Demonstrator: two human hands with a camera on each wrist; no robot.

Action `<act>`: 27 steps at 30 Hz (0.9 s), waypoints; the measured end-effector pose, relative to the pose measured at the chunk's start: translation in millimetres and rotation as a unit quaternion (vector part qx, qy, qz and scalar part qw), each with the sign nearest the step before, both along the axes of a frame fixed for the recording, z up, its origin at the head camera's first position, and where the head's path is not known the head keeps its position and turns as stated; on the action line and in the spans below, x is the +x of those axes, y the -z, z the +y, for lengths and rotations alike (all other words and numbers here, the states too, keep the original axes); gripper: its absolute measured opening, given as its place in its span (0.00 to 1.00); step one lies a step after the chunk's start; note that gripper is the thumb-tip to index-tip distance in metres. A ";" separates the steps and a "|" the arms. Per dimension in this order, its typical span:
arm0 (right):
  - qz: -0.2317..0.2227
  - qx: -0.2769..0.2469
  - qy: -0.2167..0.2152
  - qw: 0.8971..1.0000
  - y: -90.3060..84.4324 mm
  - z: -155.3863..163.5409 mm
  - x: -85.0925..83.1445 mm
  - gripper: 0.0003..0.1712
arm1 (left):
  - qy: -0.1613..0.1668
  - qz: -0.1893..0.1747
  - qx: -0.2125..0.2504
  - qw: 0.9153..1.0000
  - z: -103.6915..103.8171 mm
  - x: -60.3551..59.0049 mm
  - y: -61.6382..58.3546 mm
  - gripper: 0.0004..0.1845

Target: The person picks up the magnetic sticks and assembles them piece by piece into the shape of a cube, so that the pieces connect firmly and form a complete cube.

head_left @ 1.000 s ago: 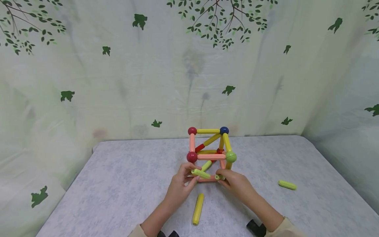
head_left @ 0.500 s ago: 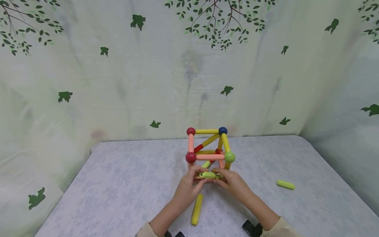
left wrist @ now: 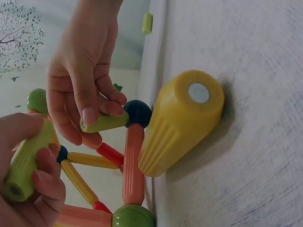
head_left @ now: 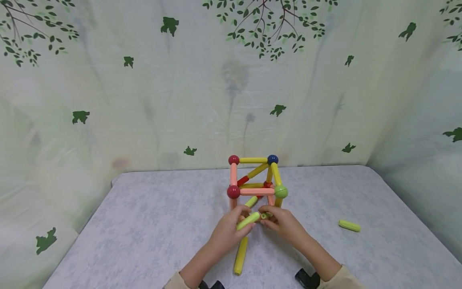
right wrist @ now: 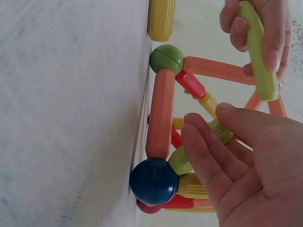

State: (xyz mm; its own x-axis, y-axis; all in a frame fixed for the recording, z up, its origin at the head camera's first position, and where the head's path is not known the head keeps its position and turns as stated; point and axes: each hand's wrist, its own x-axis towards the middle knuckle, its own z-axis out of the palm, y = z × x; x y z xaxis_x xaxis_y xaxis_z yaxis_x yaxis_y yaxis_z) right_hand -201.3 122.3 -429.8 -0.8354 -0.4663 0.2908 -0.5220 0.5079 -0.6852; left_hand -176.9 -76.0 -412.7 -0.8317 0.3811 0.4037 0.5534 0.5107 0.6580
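My left hand (head_left: pixel 227 230) holds a light green magnetic stick (head_left: pixel 248 221) between thumb and fingers, its upper end close to my right hand (head_left: pixel 285 224). With thumb and fingertips, the right hand pinches another light green stick (left wrist: pixel 108 122), which meets a dark blue ball (left wrist: pixel 138 113) at a low front corner of the cube-like frame. This frame of magnetic sticks and balls stands just beyond both hands, with a red ball (head_left: pixel 233 192) and a green ball (head_left: pixel 281 191) at its upper front corners. Its lower front part is largely hidden by the hands in the head view.
A yellow stick (head_left: pixel 240 257) lies on the table (head_left: pixel 144 224) in front of the frame, near the left forearm. Farther right lies a loose light green stick (head_left: pixel 349 225). Behind the table hangs a leaf-patterned cloth (head_left: pixel 173 100).
My left hand has moved right, toward the right hand. The stick in it has turned, so its end now points up and right. The right hand has barely moved.
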 end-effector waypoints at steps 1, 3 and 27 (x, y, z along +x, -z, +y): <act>0.000 0.000 0.000 1.000 0.1 0.2 -0.1 0.15 | -0.005 -0.009 -0.001 1.000 0.7 -0.2 0.1 0.14; 0.001 0.002 -0.001 1.000 0.1 0.5 -0.2 0.16 | -0.012 -0.014 -0.001 1.000 2.4 -0.9 -0.1 0.11; 0.071 0.023 0.034 0.997 -2.3 -7.5 -1.4 0.14 | -0.068 0.172 -0.037 0.982 -10.1 -1.5 -25.0 0.29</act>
State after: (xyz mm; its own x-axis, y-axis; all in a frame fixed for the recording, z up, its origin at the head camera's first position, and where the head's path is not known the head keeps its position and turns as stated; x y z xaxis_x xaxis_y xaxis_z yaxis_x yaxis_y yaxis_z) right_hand -202.7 114.8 -427.5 -0.8174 -0.4258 0.3881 -0.5755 0.5744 -0.5820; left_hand -178.4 -86.0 -387.6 -0.6957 0.3144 0.6459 0.6602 0.6343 0.4022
